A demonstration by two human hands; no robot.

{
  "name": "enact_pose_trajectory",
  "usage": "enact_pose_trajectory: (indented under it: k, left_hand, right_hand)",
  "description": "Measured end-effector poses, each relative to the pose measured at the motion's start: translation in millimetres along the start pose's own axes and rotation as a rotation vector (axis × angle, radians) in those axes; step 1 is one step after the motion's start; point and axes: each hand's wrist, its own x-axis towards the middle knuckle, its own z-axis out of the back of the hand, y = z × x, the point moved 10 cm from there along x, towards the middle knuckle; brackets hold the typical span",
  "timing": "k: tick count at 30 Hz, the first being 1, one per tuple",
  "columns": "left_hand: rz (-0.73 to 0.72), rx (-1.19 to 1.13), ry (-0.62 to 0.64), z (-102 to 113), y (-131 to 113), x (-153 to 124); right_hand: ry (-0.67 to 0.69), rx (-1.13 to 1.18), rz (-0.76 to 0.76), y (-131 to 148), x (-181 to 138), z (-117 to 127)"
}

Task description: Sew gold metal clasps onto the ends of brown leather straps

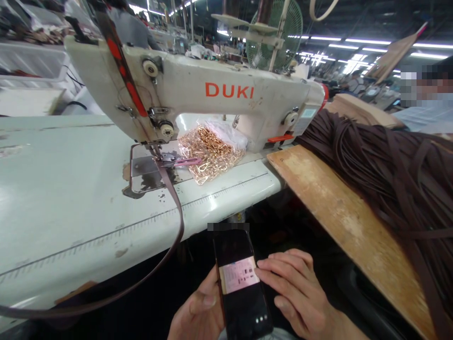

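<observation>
My left hand [200,304] grips a smartphone [244,307] from its left side, below the table's front edge. A pale picture of a page shows on the lit screen. At the phone's right edge, my right hand [297,288] has its fingers stretched out; whether the fingertips touch the screen I cannot tell. Ahead stands a sewing machine [230,85]. A brown strap [173,193] runs from under its needle and hangs over the table edge. Pink thread snips [184,162] lie beside the needle plate, partly against a plastic bag of gold-coloured metal clasps [215,151].
A pile of dark brown straps [371,170] lies to the right on a worn wooden board [339,217]. The pale sewing table [63,189] has a printed ruler along its front. A green fan [283,38] and other people are farther back.
</observation>
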Motion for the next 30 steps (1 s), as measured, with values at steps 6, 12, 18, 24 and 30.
enact_pose_trajectory:
  k: [6,12,18,24,30]
  left_hand:
    - [0.011,-0.053,0.021,-4,-2,1]
    - [-0.006,-0.069,0.016,-3,-4,2]
    - [0.017,-0.076,0.035,-3,0,4]
    - [-0.010,-0.030,0.000,1,-2,4]
    - [0.009,-0.042,-0.018,3,-1,4]
  right_hand:
    - [0.003,-0.051,-0.008,-3,-6,-6]
    - [0.026,-0.077,-0.008,-4,-7,-10]
    - [0.035,-0.090,0.004,-1,-6,-11]
    - [0.065,-0.106,0.023,2,-5,-15]
    - [0.057,-0.137,-0.025,-7,-7,-10]
